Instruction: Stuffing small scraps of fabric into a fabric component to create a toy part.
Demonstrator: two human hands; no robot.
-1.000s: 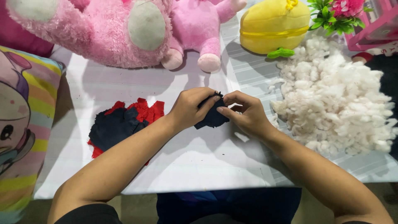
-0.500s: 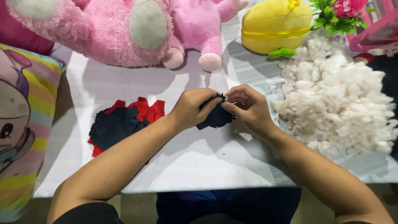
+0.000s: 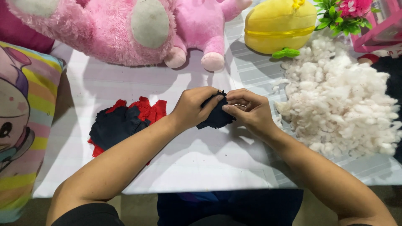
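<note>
Left hand (image 3: 193, 108): fingers curled, pinching the dark fabric piece (image 3: 216, 117) — mid-table.
Right hand (image 3: 250, 111): fingers closed on the same piece — opposite edge.

Fabric piece (image 3: 215, 117) at frame centre, betw. left hand (image 3: 193, 108) & right hand (image 3: 250, 112). Cut-cloth pile (image 3: 121, 123) to its left, stuffing heap (image 3: 343, 96) right, plush toys (image 3: 125, 29) along top, all on table (image 3: 197, 167).

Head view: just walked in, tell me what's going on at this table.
A person pinches a small dark fabric piece between the left hand and right hand, just above the white table. A stack of dark and red fabric pieces lies to the left, a heap of white stuffing to the right. Pink plush toys and a yellow plush sit at the far edge.
</note>
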